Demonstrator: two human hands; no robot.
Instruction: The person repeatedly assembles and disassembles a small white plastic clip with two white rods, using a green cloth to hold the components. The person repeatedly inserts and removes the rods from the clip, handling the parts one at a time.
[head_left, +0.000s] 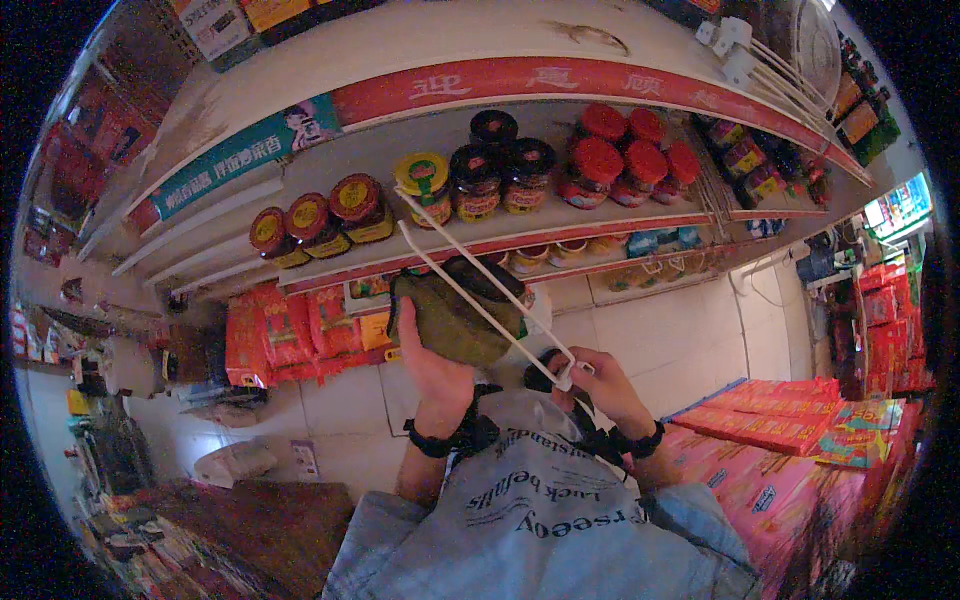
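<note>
My left hand (438,375) has its grip closed around a dark green cloth item (455,325), thumb up its side, fingers hidden behind. My right hand (608,388) pinches the base of a white two-pronged hook (520,306), grip drawn tight; the prongs slant up and left across the green item, beyond the front edge of the jar shelf (545,234). Their tips overlap a yellow-lidded jar (424,180), though I cannot tell whether they touch. Pale tiled floor (690,322) gives me room between that shelf and stacked pink packages (735,480), whose edge sits near my right forearm.
</note>
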